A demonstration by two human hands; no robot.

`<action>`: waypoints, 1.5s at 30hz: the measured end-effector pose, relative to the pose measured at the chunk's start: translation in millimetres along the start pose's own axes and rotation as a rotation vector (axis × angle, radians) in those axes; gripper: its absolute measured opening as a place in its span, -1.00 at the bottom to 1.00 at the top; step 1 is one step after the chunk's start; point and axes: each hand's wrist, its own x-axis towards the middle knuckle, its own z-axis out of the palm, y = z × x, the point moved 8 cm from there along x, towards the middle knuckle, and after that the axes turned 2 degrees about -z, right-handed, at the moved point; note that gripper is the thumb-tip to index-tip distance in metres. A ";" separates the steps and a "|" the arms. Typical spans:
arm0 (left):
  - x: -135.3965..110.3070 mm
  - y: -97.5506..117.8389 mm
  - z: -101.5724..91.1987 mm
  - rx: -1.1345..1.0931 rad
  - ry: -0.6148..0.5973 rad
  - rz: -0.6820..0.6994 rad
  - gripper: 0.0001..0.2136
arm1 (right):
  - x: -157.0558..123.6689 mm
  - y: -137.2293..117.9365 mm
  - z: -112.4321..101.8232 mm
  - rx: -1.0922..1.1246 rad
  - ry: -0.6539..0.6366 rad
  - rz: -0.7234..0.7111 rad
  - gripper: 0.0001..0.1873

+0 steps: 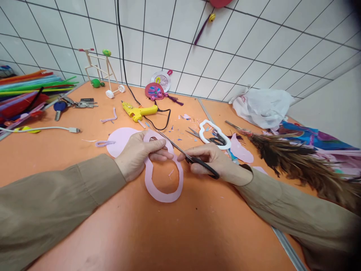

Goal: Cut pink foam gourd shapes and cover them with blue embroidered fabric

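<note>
My left hand pinches the upper left part of a pink gourd-shaped paper frame, thumb on top and fingers showing through the opening. In my right hand is a pair of black-handled scissors, their blades pointing up and left across the frame's upper right edge. The blades look closed or nearly so. Partly behind my left hand lies a pink rounded cutout, with a lilac pipe-cleaner loop at its left edge.
Beyond my hands are a yellow glue gun, a white cloud-shaped frame over a second pair of scissors, and paper scraps. Keys and pipe cleaners lie left; a feather duster and plastic bag sit right.
</note>
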 end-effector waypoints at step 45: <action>0.5 -1.1 2.5 0.016 -0.076 -0.033 -0.80 | -0.7 1.4 -7.5 0.164 0.241 -0.028 -0.52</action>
